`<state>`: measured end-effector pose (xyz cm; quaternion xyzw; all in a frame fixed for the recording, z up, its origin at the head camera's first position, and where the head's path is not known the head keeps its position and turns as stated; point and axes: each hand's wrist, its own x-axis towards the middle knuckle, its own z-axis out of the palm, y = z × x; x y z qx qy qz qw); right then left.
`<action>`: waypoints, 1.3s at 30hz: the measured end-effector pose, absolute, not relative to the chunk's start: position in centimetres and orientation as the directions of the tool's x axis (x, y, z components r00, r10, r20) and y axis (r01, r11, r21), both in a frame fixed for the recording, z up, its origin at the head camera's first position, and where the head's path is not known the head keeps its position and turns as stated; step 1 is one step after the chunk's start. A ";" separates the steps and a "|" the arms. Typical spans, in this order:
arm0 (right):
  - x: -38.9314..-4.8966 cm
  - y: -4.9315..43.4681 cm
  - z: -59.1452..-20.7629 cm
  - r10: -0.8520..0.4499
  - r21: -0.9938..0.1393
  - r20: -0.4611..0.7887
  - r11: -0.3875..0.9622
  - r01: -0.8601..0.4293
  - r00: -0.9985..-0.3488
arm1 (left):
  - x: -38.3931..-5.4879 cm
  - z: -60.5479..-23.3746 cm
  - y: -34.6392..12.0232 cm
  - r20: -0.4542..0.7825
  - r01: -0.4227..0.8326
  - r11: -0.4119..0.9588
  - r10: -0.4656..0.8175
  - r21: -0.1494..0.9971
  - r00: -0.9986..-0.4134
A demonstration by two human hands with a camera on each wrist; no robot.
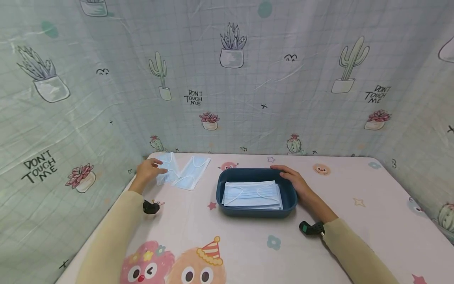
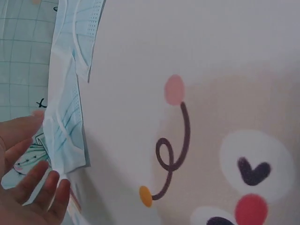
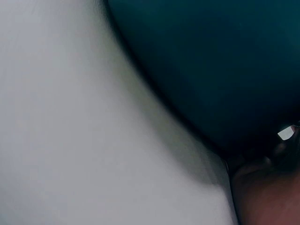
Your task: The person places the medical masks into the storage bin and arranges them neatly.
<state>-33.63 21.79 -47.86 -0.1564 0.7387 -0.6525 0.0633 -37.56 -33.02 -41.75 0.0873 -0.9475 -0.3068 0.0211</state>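
In the head view my left hand (image 1: 147, 171) is at the far left of the table, beside two light blue face masks. The nearer face mask (image 1: 166, 167) lies by its fingertips, and the other face mask (image 1: 192, 172) overlaps it on the right. The left wrist view shows that hand (image 2: 28, 173) with fingers apart at the edge of a mask (image 2: 68, 126), pinching nothing. A dark blue plastic bin (image 1: 255, 213) holds a stack of face masks (image 1: 252, 195). My right hand (image 1: 293, 182) grips the bin's rim at its back right corner; some fingers are hidden.
The table (image 1: 354, 236) has a pale cloth with printed cartoon figures. Behind it and along both sides hangs a curtain (image 1: 255, 98) with cactus prints. A black wrist camera (image 1: 151, 207) is on the left arm, another wrist camera (image 1: 311, 228) on the right.
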 end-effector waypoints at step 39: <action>-33.5 21.8 -47.8 -0.315 -0.981 0.111 0.118 -0.155 -0.943 | -37.1 -40.7 -36.0 -0.353 -0.396 0.344 -0.184 0.851 -0.917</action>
